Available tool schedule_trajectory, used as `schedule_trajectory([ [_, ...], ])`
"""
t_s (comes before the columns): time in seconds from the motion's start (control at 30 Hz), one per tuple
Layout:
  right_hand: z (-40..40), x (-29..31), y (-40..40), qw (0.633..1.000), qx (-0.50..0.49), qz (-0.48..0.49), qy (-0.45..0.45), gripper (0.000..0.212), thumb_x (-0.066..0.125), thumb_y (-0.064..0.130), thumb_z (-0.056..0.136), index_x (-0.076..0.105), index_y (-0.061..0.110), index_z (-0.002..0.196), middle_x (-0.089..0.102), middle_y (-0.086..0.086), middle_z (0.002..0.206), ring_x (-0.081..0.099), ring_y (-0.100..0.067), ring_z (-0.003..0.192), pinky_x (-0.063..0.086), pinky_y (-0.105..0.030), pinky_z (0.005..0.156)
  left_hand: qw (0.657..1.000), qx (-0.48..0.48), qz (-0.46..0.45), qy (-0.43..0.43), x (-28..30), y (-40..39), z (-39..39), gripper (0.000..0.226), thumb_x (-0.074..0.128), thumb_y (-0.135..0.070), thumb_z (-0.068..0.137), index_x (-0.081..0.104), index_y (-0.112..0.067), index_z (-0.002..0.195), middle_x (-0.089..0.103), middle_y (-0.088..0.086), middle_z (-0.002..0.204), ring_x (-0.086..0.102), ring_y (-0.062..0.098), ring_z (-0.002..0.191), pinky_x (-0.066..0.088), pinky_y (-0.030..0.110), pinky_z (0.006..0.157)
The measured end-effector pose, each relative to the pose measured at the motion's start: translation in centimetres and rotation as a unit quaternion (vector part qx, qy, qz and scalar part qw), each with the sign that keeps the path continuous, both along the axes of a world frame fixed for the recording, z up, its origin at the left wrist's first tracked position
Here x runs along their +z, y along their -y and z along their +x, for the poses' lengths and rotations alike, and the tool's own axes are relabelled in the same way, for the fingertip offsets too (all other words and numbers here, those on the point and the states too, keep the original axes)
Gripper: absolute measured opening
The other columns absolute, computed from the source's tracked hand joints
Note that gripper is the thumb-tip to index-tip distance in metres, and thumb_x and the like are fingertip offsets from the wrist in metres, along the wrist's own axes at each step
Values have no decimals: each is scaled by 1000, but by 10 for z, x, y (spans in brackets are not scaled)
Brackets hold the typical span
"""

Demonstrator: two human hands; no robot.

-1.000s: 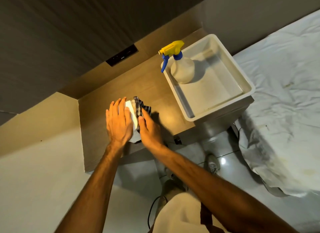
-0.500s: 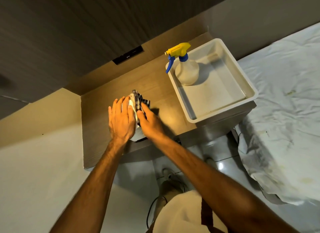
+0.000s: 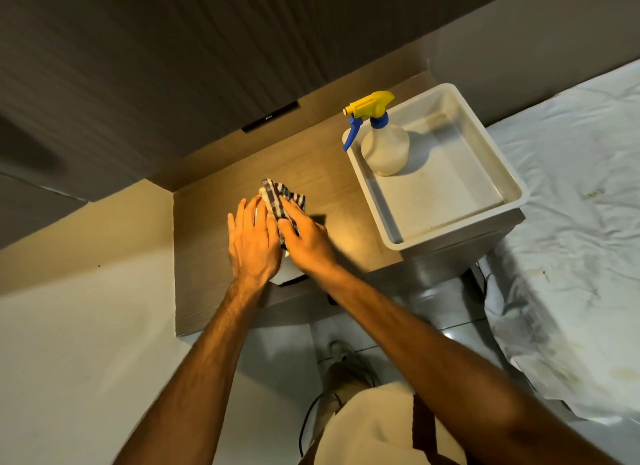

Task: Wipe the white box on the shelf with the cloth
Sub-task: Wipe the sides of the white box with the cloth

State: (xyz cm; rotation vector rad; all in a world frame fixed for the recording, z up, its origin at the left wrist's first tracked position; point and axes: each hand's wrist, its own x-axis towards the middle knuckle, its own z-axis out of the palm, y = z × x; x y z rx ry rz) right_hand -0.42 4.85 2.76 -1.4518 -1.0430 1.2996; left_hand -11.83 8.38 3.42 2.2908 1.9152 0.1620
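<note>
Head view: wiping under way on the white box, near the shelf front edge.
Left hand lies flat, fingers together, steadying it; right hand presses the striped cloth on top. Next, likely more strokes across it.

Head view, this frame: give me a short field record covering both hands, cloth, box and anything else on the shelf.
left hand: flat on the white box, steadying it
right hand: pressing the striped cloth onto the box top
white box: mostly hidden under the hands, near the shelf's front edge
shelf: wooden, lit from above
tray: white, right end of shelf
spray bottle: upright in the tray's far left corner
</note>
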Motion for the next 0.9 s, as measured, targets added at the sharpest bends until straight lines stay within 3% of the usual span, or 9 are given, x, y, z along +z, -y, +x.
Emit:
schedule_trajectory([
  [0.1,8,-2,-31,998,14,-57,-8,40,37,33,111,57,23,144,68,-14,134,66,-32,121,56,-40,97,999,32,6,38,1,0,0,60,19,-38,105,39,-15,157,39,8,166,22,29,161,8,57,133],
  [0.23,10,-20,-7,991,9,-136,3,43,34,35,112,50,24,150,61,-16,143,60,-34,128,52,-46,108,999,25,6,43,2,2,3,60,21,-37,104,39,-17,158,39,8,166,22,28,161,6,55,133],
  [0.37,-2,-17,41,996,-4,-84,-16,45,36,35,111,42,32,156,60,-8,145,60,-27,129,53,-36,101,999,28,7,44,4,1,4,59,21,-36,105,38,-18,158,38,8,167,21,27,161,5,53,133],
  [0.5,5,-4,6,999,11,-28,-40,45,39,31,111,44,32,155,63,-11,142,64,-27,125,57,-44,105,999,27,4,34,1,1,3,59,18,-37,107,38,-15,158,38,8,167,20,28,161,7,56,133],
  [0.63,11,-11,-21,996,17,-68,-55,42,36,31,112,49,23,151,65,-16,138,65,-32,124,55,-50,107,999,31,7,39,-1,0,2,59,21,-37,106,39,-16,157,38,8,167,21,27,161,6,54,133],
  [0.77,7,-22,16,988,14,-151,-5,48,31,35,112,36,27,159,52,-14,154,53,-33,139,48,-47,114,999,26,12,44,-1,-1,1,57,24,-35,105,40,-18,157,40,8,166,23,28,160,6,54,133],
  [0.9,-4,-7,38,995,-8,-101,-3,49,34,31,112,36,29,160,49,-10,158,51,-30,141,47,-46,116,999,27,7,38,-1,-2,1,58,21,-37,105,40,-18,157,39,8,166,21,28,161,5,54,133],
])
